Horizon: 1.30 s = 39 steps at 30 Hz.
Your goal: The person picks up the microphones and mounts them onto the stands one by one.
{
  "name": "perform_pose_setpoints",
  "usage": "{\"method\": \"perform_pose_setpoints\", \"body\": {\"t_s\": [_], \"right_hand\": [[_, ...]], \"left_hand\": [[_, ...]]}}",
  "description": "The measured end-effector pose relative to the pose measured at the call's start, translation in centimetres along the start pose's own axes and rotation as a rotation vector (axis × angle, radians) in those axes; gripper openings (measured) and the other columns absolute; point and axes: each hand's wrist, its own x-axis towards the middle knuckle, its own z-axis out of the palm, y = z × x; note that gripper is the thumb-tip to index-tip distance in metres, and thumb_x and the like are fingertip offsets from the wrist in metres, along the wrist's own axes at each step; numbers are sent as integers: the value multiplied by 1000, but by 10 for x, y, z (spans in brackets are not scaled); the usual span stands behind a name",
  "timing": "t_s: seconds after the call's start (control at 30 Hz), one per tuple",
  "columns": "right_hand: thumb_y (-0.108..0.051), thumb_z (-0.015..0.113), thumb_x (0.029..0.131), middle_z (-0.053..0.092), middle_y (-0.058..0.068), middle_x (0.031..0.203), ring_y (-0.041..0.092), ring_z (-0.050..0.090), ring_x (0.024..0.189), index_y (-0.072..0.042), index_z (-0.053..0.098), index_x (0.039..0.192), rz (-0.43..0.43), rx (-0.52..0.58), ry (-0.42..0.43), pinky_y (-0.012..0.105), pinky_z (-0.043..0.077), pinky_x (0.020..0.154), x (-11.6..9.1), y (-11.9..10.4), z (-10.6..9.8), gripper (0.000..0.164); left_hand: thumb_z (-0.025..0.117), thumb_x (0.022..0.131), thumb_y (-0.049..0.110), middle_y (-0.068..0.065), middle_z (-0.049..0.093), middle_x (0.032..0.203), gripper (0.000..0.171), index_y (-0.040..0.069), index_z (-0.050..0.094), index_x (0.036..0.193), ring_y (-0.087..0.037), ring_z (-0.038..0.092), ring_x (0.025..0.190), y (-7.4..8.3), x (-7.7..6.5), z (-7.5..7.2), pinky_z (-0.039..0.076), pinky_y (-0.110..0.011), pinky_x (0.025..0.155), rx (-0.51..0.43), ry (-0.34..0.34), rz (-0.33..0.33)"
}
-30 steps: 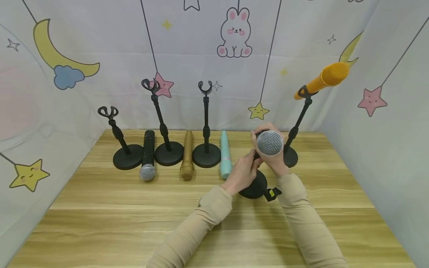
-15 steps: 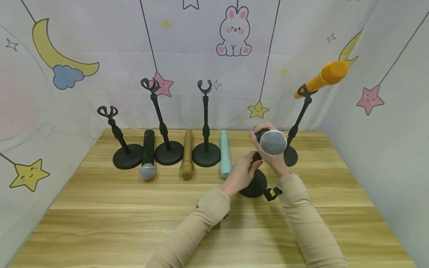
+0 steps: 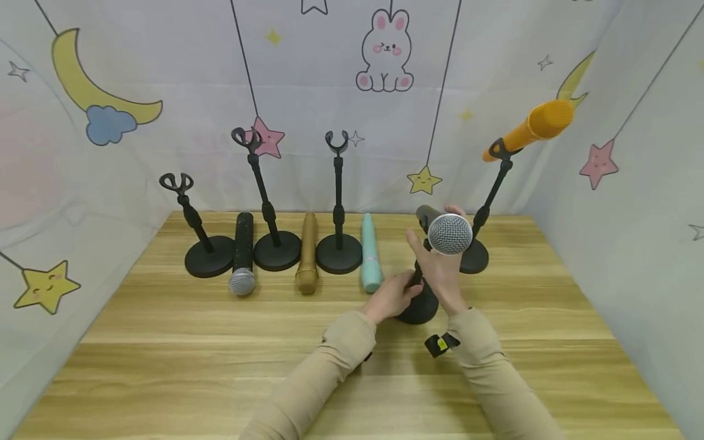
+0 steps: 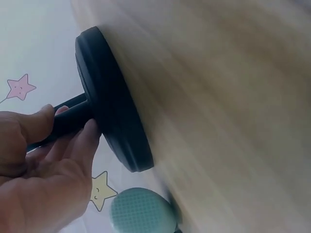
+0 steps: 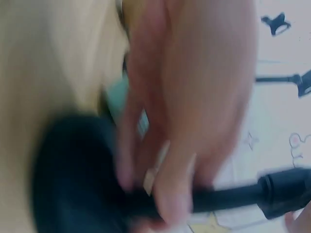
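My left hand (image 3: 393,296) grips the pole of a black microphone stand (image 4: 73,116) just above its round base, thumb on one side and fingers on the other. Atop this stand is a dark microphone (image 3: 450,234), its silver mesh head facing me and its body slanting away. My right hand (image 3: 442,275) is around the upper part of the stand, right below the mesh head. Its thumb is stretched out to the left, apart from the fingers, which are partly hidden behind the microphone. In the right wrist view, the stand's base (image 5: 73,174) is blurred.
Left of my hands lie a teal microphone (image 3: 370,256), a gold microphone (image 3: 308,256) and a black microphone (image 3: 244,250), among bare stands (image 3: 338,253). An orange microphone (image 3: 533,128) sits in a stand at the back right. Patterned cloth walls surround the wooden table (image 3: 220,366).
My right hand has let go of the microphone's body and come down lower, its thumb spreading away. My left hand has slid down the pole toward the base.
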Motion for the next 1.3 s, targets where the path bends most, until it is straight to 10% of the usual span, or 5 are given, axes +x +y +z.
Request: {"method": "perform_pose_setpoints", "body": {"t_s": [0.1, 0.23, 0.63, 1.03, 1.3], "right_hand": [[-6, 75, 87, 48, 15, 140, 26, 50, 130, 2, 40, 141, 213, 22, -6, 48, 36, 116, -14, -5, 4, 65], [-7, 71, 92, 64, -1, 97, 13, 62, 88, -2, 56, 117, 360, 132, 14, 34, 50, 92, -20, -4, 10, 29], [-2, 64, 94, 46, -10, 63, 2, 40, 53, -15, 45, 77, 272, 46, 34, 18, 37, 57, -9, 23, 18, 29], [-6, 55, 97, 31, -15, 43, 1, 24, 37, -16, 35, 55, 431, 254, -291, 19, 21, 41, -1, 26, 5, 47], [-17, 57, 101, 25, -5, 49, 16, 16, 44, -13, 33, 58, 367, 434, -584, 39, 13, 50, 4, 34, -8, 49]], "left_hand": [[49, 107, 22, -17, 67, 97, 22, 4, 59, 114, -18, 54, 72, -1, 0, -2, 41, -26, 65, 13, -40, -30], [46, 108, 24, -21, 68, 119, 42, 1, 44, 144, -27, 69, 91, -1, -1, -2, 49, -30, 75, 69, -126, -80], [56, 104, 22, -19, 41, 158, 68, 3, 19, 158, -33, 51, 139, 1, -1, 2, 43, -42, 115, 105, -230, -148], [56, 104, 24, -18, 32, 163, 75, 1, 12, 160, -31, 44, 146, 0, -6, 1, 38, -42, 119, 110, -253, -159], [57, 104, 24, -18, 32, 163, 78, 0, 8, 161, -27, 57, 131, 0, -6, -1, 48, -36, 104, 102, -265, -147]]}}
